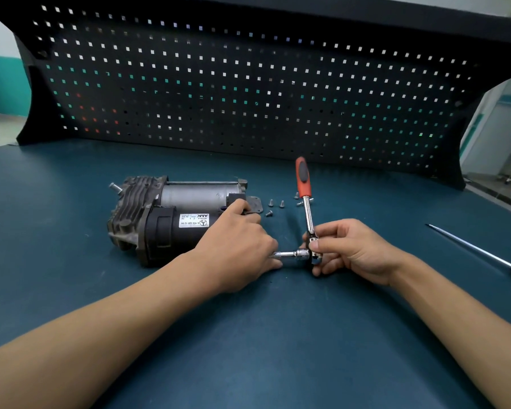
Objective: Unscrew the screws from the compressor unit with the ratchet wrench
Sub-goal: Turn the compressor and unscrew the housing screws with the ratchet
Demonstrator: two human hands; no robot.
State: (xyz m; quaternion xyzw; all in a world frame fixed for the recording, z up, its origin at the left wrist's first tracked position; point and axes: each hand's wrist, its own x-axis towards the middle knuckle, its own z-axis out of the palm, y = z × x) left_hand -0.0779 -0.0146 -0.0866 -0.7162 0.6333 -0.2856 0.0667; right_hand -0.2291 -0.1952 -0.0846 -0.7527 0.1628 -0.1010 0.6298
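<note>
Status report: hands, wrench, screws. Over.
Left hand grips compressor unit. Right hand pinches ratchet wrench head, extension toward unit. Several screws out on table. Screwdriver off right, clear.

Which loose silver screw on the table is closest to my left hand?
The nearest-to-camera silver screw, just right of the left hand; the other screws lie farther back and right.

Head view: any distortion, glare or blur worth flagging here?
Head view: strong wide-angle bowing curves the black perforated pegboard; light is even, with small glints on the chrome ratchet wrench with its red-and-black handle; centre sharp, the white label on the grey-and-black compressor unit legible.
</note>
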